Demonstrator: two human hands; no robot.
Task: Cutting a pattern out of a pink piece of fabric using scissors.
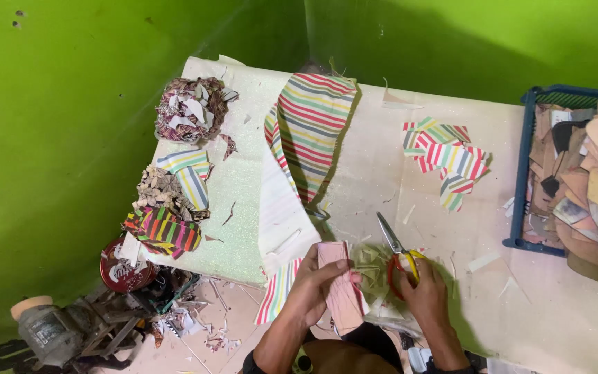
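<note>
My left hand (pixel 313 284) pinches the pink cut piece (pixel 340 291) at the table's near edge, thumb on top. My right hand (pixel 420 291) has fingers closed through the scissors' (pixel 396 249) loops, blades pointing far-left. Best to steady the piece flat and follow its outline in short snips, I judge.

The blue crate (pixel 524 173) runs off the right edge. The scissors' (pixel 397 251) handles hide inside the right hand (pixel 423 294).
</note>
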